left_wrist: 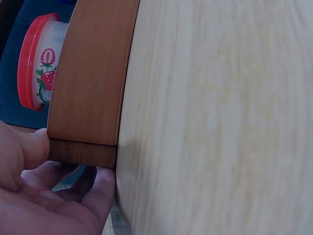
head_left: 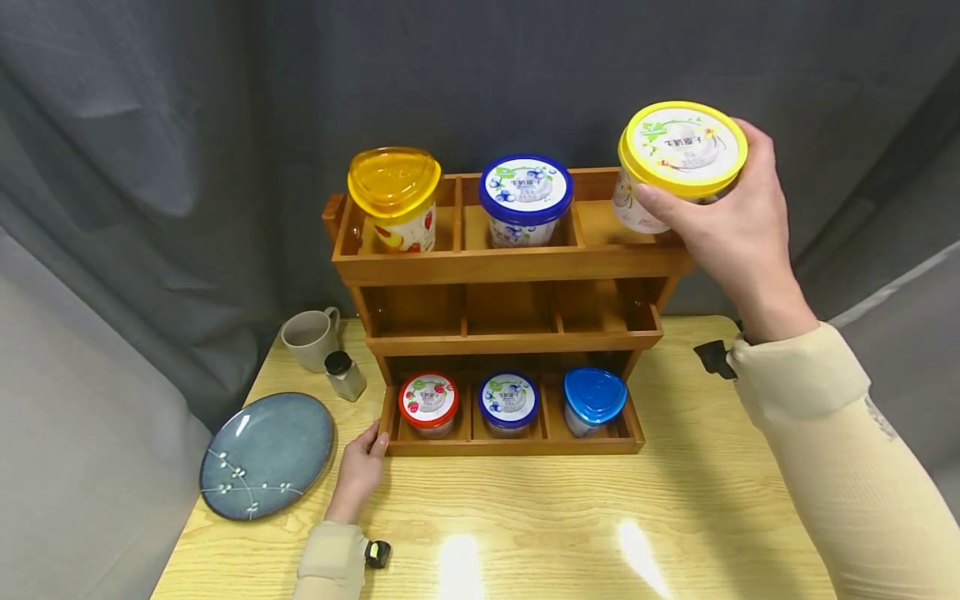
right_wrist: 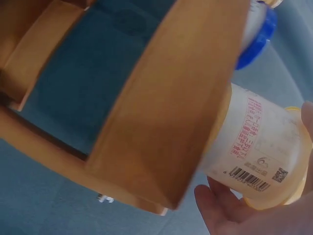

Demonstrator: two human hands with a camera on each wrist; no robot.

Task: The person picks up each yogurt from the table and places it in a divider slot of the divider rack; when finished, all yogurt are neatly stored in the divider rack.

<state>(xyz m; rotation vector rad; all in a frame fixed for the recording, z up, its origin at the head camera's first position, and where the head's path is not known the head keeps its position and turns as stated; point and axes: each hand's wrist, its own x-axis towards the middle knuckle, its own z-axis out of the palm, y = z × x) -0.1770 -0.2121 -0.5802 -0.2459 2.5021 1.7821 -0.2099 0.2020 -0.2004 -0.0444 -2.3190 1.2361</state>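
Note:
In the head view my right hand grips a yellow-lidded tub at the top tier's right compartment. The right wrist view shows the white side of this tub, with a barcode, beside the tier's wooden wall; its base is hidden there. My left hand holds the lower left front corner of the three-tier wooden rack. In the left wrist view, the thumb of this hand lies on one side of the corner and the fingers on the other. A red-lidded tub sits close by.
The top tier also carries an orange-lidded tub and a blue-lidded tub. Below stand red-lidded, dark-blue-lidded and bright-blue-lidded tubs. Left are a plate, a mug and a black-capped jar.

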